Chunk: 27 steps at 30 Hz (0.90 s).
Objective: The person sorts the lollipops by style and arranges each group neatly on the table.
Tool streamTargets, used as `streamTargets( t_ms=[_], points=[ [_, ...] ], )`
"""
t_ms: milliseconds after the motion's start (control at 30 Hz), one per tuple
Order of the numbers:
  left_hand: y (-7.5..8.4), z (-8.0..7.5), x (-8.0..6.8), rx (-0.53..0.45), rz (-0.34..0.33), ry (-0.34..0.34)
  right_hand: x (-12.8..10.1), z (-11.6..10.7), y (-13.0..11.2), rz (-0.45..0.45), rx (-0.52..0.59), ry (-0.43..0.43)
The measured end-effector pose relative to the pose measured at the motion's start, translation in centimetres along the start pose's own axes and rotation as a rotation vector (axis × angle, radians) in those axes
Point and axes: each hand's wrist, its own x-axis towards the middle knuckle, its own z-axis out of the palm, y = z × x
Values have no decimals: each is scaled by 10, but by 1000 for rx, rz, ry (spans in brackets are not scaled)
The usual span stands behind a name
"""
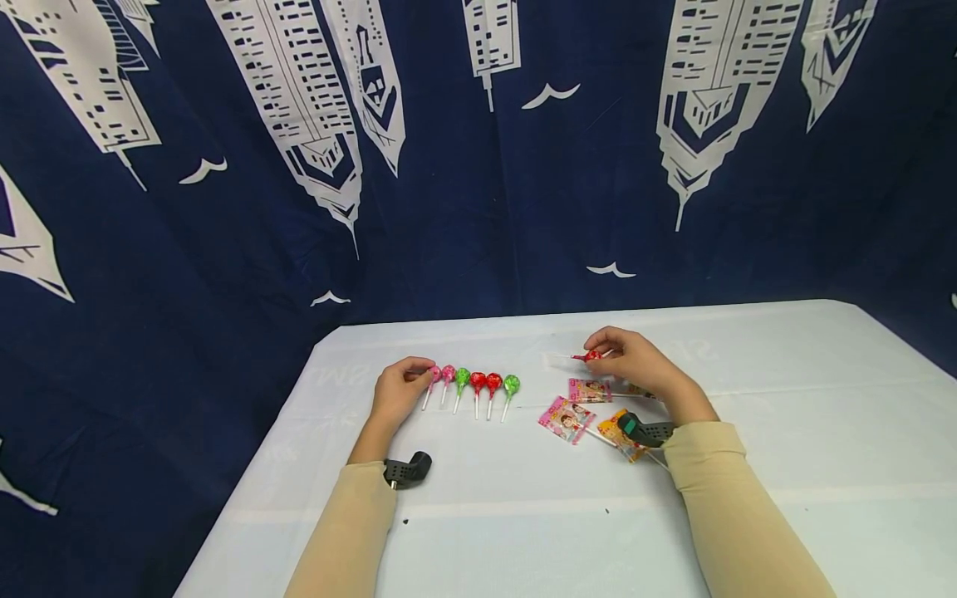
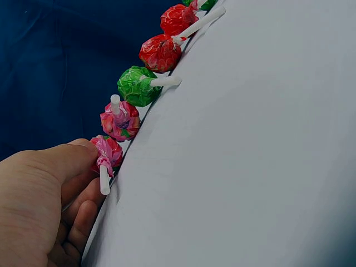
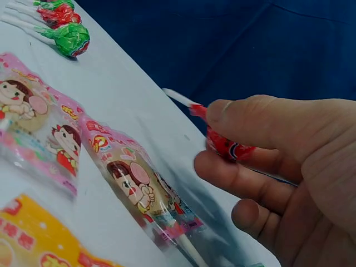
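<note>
At the left end of a row of wrapped lollipops, my left hand (image 1: 398, 390) pinches the outermost pink lollipop (image 2: 107, 154) by its head between thumb and fingers. Beside it stand another pink lollipop (image 2: 120, 120), a green lollipop (image 2: 139, 86), two red ones and a second green lollipop (image 1: 512, 385), sticks toward me. My right hand (image 1: 635, 361) holds a red lollipop (image 3: 225, 146) by its wrapped head, above the table, its white stick pointing left. Below that hand lie flat packaged lollipops, among them a pink packet (image 1: 589, 390).
A second pink packet (image 1: 566, 419) and an orange packet (image 1: 622, 435) lie near my right wrist, sticks pointing right. Small dark specks dot the white table (image 1: 508, 531). A dark blue cloth (image 1: 478, 249) with white building prints hangs behind the table's far edge.
</note>
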Motion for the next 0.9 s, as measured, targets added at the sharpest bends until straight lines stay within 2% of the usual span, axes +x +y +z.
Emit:
streamTargets(
  t_ms=[733, 900],
  points=[
    [0, 1, 0, 11, 6, 1, 7, 15, -8, -79, -51, -81],
    [1, 0, 0, 15, 3, 4, 10, 21, -11, -68, -58, -104]
  ],
)
